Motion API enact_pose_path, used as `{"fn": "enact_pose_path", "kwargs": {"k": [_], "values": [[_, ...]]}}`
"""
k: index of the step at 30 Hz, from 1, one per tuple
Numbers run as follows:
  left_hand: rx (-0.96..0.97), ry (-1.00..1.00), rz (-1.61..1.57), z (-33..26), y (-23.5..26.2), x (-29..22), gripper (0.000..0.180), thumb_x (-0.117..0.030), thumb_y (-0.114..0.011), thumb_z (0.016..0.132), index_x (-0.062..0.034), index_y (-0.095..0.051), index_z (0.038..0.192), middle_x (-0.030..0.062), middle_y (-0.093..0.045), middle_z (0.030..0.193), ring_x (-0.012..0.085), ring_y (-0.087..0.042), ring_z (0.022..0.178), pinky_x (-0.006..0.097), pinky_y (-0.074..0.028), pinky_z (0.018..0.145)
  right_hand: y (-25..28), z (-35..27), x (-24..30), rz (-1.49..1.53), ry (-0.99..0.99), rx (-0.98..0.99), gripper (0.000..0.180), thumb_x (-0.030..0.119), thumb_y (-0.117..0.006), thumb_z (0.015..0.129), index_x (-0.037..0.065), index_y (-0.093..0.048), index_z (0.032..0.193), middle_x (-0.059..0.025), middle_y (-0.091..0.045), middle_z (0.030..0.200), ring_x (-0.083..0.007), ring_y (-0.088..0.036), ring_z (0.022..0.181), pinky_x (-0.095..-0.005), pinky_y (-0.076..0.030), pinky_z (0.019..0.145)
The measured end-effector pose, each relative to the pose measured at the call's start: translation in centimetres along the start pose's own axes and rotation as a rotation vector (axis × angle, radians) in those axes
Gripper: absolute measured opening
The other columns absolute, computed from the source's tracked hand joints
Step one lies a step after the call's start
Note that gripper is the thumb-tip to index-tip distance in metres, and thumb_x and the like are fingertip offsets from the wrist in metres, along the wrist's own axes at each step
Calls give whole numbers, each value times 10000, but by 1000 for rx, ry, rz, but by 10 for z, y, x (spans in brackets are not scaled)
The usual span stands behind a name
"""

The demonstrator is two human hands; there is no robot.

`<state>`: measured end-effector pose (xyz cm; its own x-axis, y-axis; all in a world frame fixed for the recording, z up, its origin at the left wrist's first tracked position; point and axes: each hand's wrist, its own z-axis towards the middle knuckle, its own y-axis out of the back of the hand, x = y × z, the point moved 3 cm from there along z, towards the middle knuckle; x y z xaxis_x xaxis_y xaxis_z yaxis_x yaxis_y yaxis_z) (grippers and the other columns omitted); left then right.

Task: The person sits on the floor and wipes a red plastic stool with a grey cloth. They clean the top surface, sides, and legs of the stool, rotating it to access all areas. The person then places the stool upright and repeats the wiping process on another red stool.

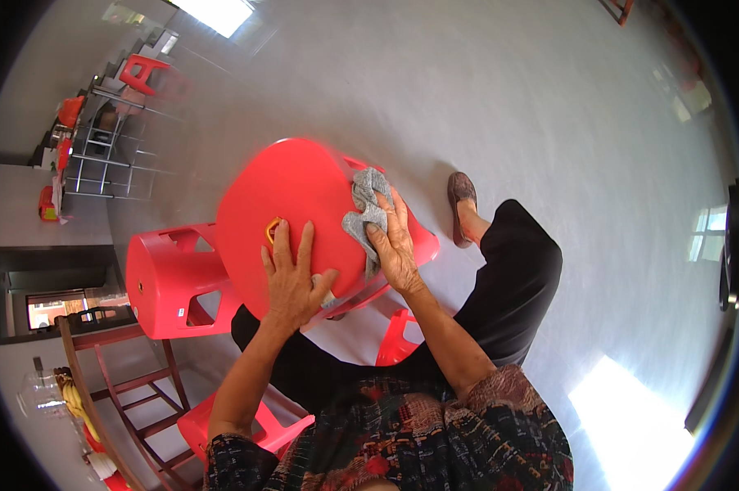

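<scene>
A red plastic stool (304, 184) is in front of me, its round-cornered seat turned toward me. My left hand (291, 282) lies on the seat with fingers spread, just below a small yellow-rimmed hole (273, 229). A small pale patch shows on the stool beside its thumb. At the seat's right edge, my right hand (395, 245) presses a crumpled grey cloth (368, 214) against the stool, thumb on one side and fingers curled over the other. Part of the cloth is hidden under that hand.
Another red stool (181, 282) lies on its side at the left. More red stools (259, 430) are near my legs. A wooden frame (140, 393) and bananas (76, 405) are at lower left. My shoe (461, 204) rests on the grey floor (615, 164).
</scene>
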<state>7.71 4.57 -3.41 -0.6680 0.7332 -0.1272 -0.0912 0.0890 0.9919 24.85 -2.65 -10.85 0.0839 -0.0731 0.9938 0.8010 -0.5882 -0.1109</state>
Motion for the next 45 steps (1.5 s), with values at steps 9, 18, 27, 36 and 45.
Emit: {"fn": "enact_pose_path", "kwargs": {"k": [9, 18, 27, 36, 45], "values": [[119, -18, 41, 5, 10, -11, 990, -708, -520, 783, -73, -263, 1497, 324, -138, 1500, 459, -159, 1404, 645, -97, 1075, -36, 130, 10, -146, -66, 427, 610, 406, -466, 921, 89, -385, 1436, -178, -238, 1533, -381, -307, 1369, -416, -287, 1111], [108, -17, -10, 8, 11, -11, 994, -706, -590, 736, -119, -298, 1483, 316, -180, 1473, 422, -172, 1400, 647, -94, 1058, -75, 215, -75, -126, -323, 612, 529, 512, -478, 920, 93, -634, 1202, -101, -625, 1145, -230, -546, 1081, -380, -449, 906], [77, -1, 43, 9, 6, -10, 1009, -686, -575, 743, -65, -286, 1484, 303, -167, 1501, 425, -183, 1403, 608, -85, 1091, -26, 137, 8, -44, -94, 576, 462, 289, -432, 957, 124, -453, 1388, -145, -372, 1448, -292, -405, 1306, -379, -380, 1040], [39, 0, -1, 4, 5, -9, 982, -624, -634, 747, -114, -265, 1501, 297, -165, 1500, 419, -177, 1404, 643, -94, 1069, 5, -11, 28, -274, 106, 243, 631, 41, -525, 858, 102, -338, 1458, -219, -235, 1523, -396, -257, 1394, -435, -295, 1117], [79, 2, -15, 9, 12, -13, 958, -640, -615, 753, -85, -314, 1474, 311, -163, 1492, 428, -177, 1401, 647, -92, 1066, 18, -28, -191, -128, -301, -194, 474, 152, -419, 976, 64, -366, 1438, -185, -317, 1494, -367, -285, 1370, -412, -217, 1139]]}}
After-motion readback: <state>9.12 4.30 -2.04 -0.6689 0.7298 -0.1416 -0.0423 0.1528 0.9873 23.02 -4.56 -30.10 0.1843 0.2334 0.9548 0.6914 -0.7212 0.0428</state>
